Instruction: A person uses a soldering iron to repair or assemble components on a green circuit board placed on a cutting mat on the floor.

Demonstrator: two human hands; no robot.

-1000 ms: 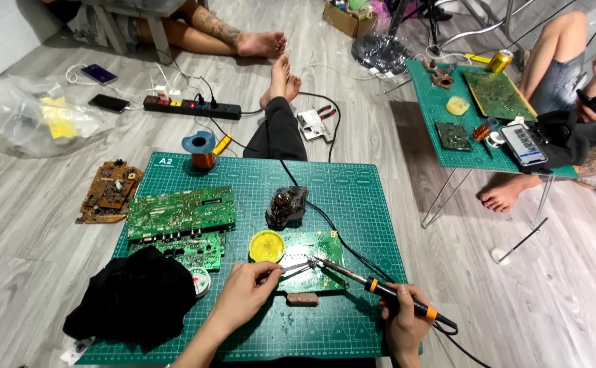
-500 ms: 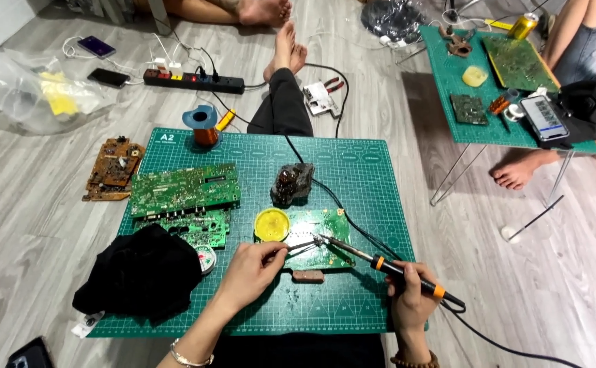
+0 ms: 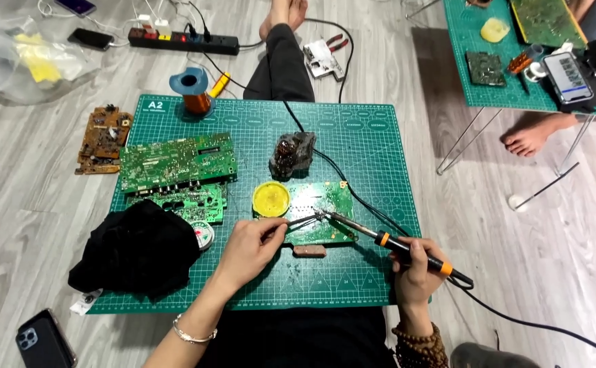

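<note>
Two hands at work: both the person's own, low in the view, over a green cutting mat (image 3: 352, 143) laid on the wood floor (image 3: 25, 204).
Left hand (image 3: 250, 247): closed around slim metal tweezers (image 3: 301, 221), whose tips reach the near edge of the small green circuit board (image 3: 320, 211).
Right hand (image 3: 412, 267): wrapped round the black and orange handle of a soldering iron (image 3: 380, 238); its tip meets the tweezer tips on that board.
Board position: flat on the mat, near the middle, just in front of the person, with a small brown block (image 3: 309, 251) against its near edge.
Progress, judged: one joint is under the iron now; no loose part shows beside the board, so how much is finished or left cannot be read from here.
Yellow round tin (image 3: 271, 198): open, touching the board's left edge.
Black cloth (image 3: 136, 249): bunched at the mat's near left corner.
Two larger green boards (image 3: 175, 163): stacked at the left, untouched, well clear of both hands.
Dark crusted lump (image 3: 291, 154): beyond the worked board, the iron's cable running past it.
Copper wire spool (image 3: 192, 88): upright at the mat's far edge.
Brown board (image 3: 103, 140): on the floor, left of the mat.
Far side: a power strip (image 3: 185, 41) on the floor, and another person's bare foot (image 3: 533, 140) beside a second low bench (image 3: 489, 102).
</note>
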